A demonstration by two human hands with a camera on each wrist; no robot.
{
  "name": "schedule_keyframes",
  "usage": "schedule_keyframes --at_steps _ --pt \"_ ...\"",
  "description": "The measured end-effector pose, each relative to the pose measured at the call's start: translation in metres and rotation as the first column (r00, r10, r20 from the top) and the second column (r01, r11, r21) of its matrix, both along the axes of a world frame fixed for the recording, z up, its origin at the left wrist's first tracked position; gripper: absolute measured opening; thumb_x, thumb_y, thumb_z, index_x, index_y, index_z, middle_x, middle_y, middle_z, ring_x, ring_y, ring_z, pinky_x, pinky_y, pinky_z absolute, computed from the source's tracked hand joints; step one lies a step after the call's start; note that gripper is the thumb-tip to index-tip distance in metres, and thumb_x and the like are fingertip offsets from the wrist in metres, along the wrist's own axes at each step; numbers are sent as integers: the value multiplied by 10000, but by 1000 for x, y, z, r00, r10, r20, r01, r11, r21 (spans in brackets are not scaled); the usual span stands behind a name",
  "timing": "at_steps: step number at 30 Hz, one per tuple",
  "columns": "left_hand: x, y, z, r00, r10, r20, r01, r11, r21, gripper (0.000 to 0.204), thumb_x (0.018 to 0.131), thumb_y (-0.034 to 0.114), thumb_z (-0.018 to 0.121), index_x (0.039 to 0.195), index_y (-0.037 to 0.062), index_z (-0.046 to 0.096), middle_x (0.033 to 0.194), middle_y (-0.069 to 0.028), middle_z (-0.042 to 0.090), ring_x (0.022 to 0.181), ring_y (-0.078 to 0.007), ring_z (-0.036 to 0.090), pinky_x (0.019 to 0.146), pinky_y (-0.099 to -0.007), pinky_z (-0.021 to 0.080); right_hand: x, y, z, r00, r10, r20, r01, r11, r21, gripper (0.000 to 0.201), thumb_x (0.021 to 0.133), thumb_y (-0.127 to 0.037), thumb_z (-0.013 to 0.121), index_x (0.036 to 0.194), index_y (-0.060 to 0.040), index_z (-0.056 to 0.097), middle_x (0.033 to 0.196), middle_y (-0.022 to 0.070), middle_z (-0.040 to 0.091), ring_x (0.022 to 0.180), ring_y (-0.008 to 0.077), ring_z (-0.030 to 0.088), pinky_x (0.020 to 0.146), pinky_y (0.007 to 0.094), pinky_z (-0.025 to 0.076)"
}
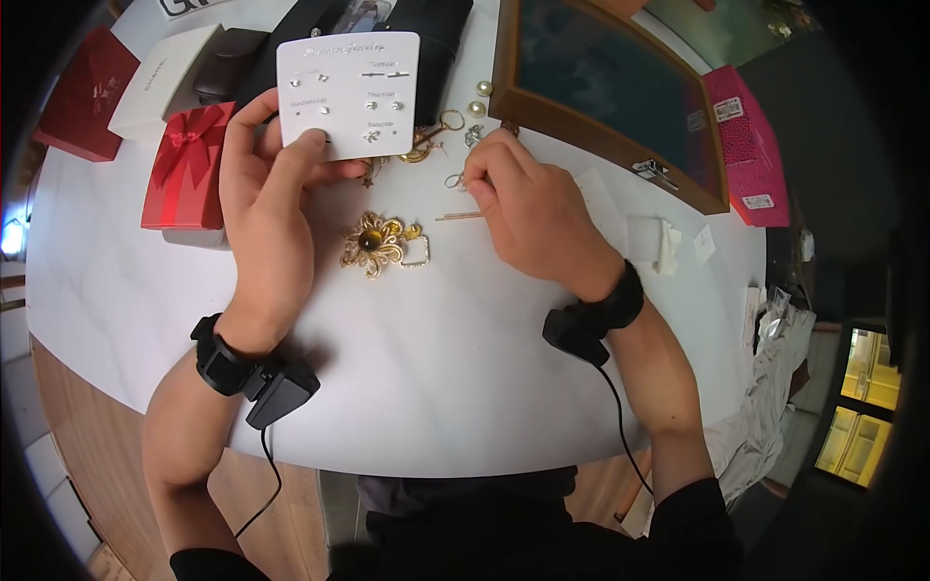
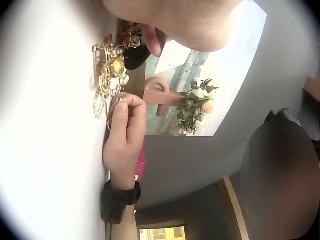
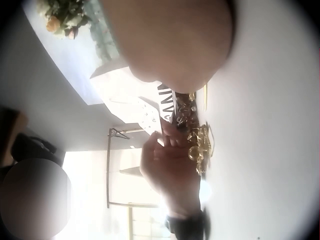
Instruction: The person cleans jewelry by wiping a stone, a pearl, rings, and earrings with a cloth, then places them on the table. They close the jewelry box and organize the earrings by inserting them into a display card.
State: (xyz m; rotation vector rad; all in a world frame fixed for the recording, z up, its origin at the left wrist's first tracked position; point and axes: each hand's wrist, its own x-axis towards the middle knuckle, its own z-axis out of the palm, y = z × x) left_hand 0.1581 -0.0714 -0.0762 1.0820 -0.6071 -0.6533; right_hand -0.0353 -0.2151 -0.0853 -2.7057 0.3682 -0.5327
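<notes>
A white earring card [image 1: 347,92] with several small studs is held up by my left hand [image 1: 266,198], thumb on its front and fingers behind. My right hand [image 1: 538,208], fingers curled together, pinches a small ring-like piece [image 1: 453,181] at its fingertips; what else it holds is hidden. Between the hands lies a gold flower brooch [image 1: 370,239] with a dark amber centre, beside a square rhinestone piece [image 1: 417,253]. In the left wrist view my right hand [image 2: 125,132] is at the jewellery; in the right wrist view my left hand [image 3: 172,170] holds the card [image 3: 148,119].
Pearl pieces [image 1: 477,109] and gold jewellery lie behind the hands. A wood-framed glass-topped case [image 1: 712,174] stands at the back right. On the left are a red box with a bow [image 1: 184,174], a white box [image 1: 160,87] and a dark red box [image 1: 87,97].
</notes>
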Motion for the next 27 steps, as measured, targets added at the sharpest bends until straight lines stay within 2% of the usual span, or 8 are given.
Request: schedule_keyframes --at_steps 2,6,8,9,11,14,21,27 --pt "0 -1 0 999 26 -34 -26 1000 -3 399 974 55 529 1333 -59 397 1161 -171 672 899 -238 696 843 -351 574 1 -3 -3 993 -23 120 13 996 85 56 951 -27 572 981 -38 527 977 86 590 651 252 594 604 340 481" --pt "5 1 -3 996 29 -80 -32 999 -34 388 967 55 525 1318 -61 408 1167 -170 658 923 -252 695 843 -362 579 4 -3 -2 987 -101 123 88 991 101 42 964 -28 574 977 -34 534 988 90 598 630 229 574 600 323 470" --pt "4 -1 -3 996 34 -82 -37 998 -40 383 964 49 524 1313 -62 411 1170 -170 655 924 -254 696 844 -365 579 4 -4 -3 980 -108 165 96 992 76 49 959 -23 597 982 -30 554 894 84 603 599 193 561 579 308 453" --pt "4 -1 -3 996 31 -83 -35 998 -44 377 958 46 524 1304 -58 416 1167 -171 655 926 -256 696 849 -370 579 3 -4 -3 981 -107 165 95 993 77 49 959 -23 597 982 -30 554 894 84 603 599 193 561 579 308 453" --pt "4 0 -3 996 32 -84 -36 998 -47 371 952 42 524 1295 -55 421 1164 -173 655 928 -258 696 855 -376 578 4 -4 0 972 -181 153 166 981 104 107 930 -38 640 1015 -49 575 932 98 655 771 286 685 649 362 544" --pt "1 -1 -2 997 -1 -74 -3 999 -55 352 939 34 526 1269 -46 433 1162 -174 656 936 -263 696 866 -385 575 3 -5 4 959 -220 178 190 967 169 133 928 -23 637 1049 -35 584 929 116 670 793 269 700 676 344 553" --pt "-1 -2 -3 995 -16 -98 11 999 -47 342 931 35 543 1249 -40 445 1128 -171 673 916 -255 700 869 -371 569 2 -7 2 965 -171 200 133 972 192 112 927 -3 615 1037 -21 602 923 124 666 754 254 689 669 332 542" --pt "-3 -1 -2 994 -19 -106 15 999 -38 346 951 45 562 1268 -35 449 1113 -158 681 900 -241 701 854 -356 570 4 -8 3 938 -268 222 200 937 286 92 952 -8 586 1041 -12 608 906 115 659 717 218 668 646 324 517"
